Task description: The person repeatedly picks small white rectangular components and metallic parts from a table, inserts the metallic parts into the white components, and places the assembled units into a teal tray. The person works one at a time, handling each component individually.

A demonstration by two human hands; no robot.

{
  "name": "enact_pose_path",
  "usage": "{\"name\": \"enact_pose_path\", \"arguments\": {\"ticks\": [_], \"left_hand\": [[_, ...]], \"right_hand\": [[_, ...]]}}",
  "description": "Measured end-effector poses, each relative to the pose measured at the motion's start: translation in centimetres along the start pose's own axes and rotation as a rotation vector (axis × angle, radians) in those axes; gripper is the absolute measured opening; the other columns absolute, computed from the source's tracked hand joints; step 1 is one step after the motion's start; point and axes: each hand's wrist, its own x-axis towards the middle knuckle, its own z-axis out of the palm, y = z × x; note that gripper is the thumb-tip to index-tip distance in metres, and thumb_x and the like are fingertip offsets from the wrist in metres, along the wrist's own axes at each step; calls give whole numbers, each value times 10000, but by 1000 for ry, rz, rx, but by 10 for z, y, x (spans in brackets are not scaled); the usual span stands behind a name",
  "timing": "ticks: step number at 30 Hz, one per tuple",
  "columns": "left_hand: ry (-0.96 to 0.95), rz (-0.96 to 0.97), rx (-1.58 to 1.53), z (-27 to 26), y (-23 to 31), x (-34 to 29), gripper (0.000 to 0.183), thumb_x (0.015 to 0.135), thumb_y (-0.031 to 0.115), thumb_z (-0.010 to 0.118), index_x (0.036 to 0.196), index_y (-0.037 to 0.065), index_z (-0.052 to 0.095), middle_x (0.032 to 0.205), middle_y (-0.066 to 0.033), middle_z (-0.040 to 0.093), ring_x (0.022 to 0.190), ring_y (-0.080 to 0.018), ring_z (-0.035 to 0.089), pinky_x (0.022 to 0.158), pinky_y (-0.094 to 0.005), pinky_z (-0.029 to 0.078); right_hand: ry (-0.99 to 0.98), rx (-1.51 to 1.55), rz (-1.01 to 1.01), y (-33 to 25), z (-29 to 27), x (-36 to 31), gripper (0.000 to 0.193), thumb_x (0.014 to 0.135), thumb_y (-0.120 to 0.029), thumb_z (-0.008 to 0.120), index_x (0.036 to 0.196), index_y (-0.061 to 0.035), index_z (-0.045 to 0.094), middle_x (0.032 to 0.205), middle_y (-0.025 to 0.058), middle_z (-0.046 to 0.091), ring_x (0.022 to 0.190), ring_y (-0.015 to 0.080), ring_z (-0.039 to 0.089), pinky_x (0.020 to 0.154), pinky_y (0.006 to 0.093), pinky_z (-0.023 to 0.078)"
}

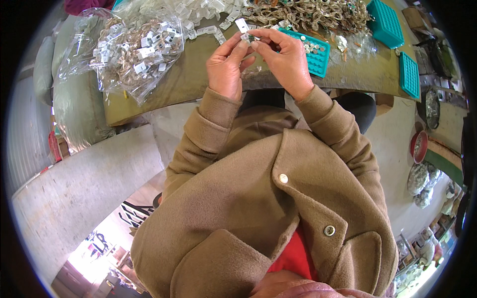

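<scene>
My left hand (224, 69) and my right hand (288, 62) meet over the table's front part, their fingertips pinched together on a small white plastic piece (245, 37). A dark spot shows on it, and the fingers hide much of the rest. Just beyond the fingertips is another white plastic housing (242, 25). To the right of my right hand lies a teal tray (320, 68) with small round whitish parts in it. Farther back are a heap of loose white housings (198, 11) and a pile of coiled clear cords (318, 14).
On the table's left, a clear plastic bag (171, 82) holds cords with white housings. Teal stacked trays (386, 25) and one more teal tray (409, 74) stand along the right edge. Large filled sacks (74, 107) flank the table (194, 82). A red bowl (419, 146) is farther right.
</scene>
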Motion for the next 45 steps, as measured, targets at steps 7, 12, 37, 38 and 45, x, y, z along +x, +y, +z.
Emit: {"name": "enact_pose_path", "arguments": {"ticks": [7,12,37,38,45], "left_hand": [[-57,79,96,-6,3,4,332,927,80,639,1247,-6,613,1069,-67,681,906,-129,667,685,-239,580],[-130,233,215,-7,4,6,298,936,74,632,1229,21,641,1038,-66,694,861,-117,670,631,-235,586],[-127,-275,-146,-19,23,6,173,921,146,647,1064,50,657,936,-33,675,640,-34,573,440,-144,340],[-125,-351,-255,-20,23,7,201,933,137,632,1105,34,636,984,-49,671,658,-30,591,434,-136,363],[14,-603,-530,-20,21,12,228,961,140,604,1149,12,588,1054,-72,676,810,-68,687,439,-112,459]], "right_hand": [[11,325,124,1,4,-2,144,881,-78,685,997,5,667,765,-22,627,662,39,532,580,200,435],[-62,408,200,4,-4,2,106,860,-68,689,902,21,649,760,-2,636,661,54,552,571,211,447],[-209,262,5,-2,-14,3,199,832,-33,616,1031,-25,604,799,8,640,725,55,557,633,226,446],[-180,253,-15,-2,-13,2,187,835,-35,626,1021,-26,605,794,8,641,725,60,567,636,230,453],[-70,-81,-224,-3,-18,-4,196,820,-49,684,999,-47,604,843,70,665,737,167,644,674,284,503]]}}
